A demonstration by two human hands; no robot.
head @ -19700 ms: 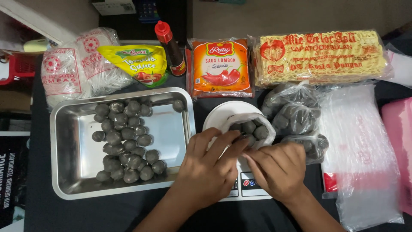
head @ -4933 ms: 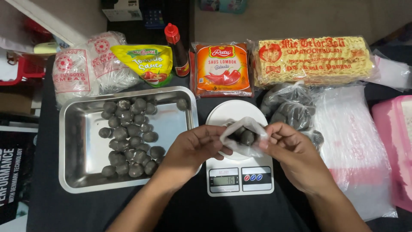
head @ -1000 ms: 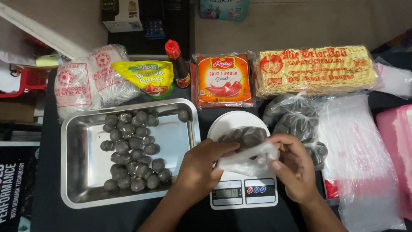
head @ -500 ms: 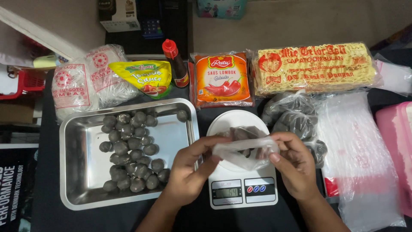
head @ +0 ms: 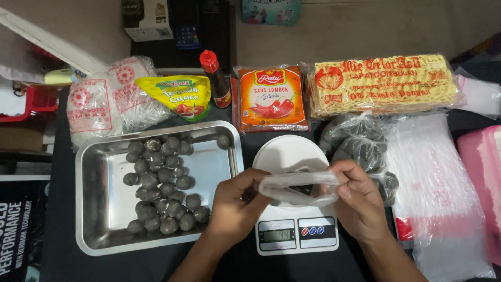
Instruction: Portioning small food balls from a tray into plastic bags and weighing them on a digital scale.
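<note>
Both my hands hold a small clear plastic bag with dark balls inside, just above a white kitchen scale with a round white plate. My left hand pinches the bag's left end. On the other side, my right hand grips its right end between thumb and fingers. A metal tray to the left holds several dark grey balls.
Along the back lie two bags of white noodles, a yellow-green sauce pouch, a red-capped dark bottle, an orange sauce pack and a yellow noodle pack. Filled ball bags and empty clear bags lie right, beside a pink container.
The bag has been stretched out sideways between my hands and lowered slightly over the scale. My left hand has shifted to the bag's left end.
</note>
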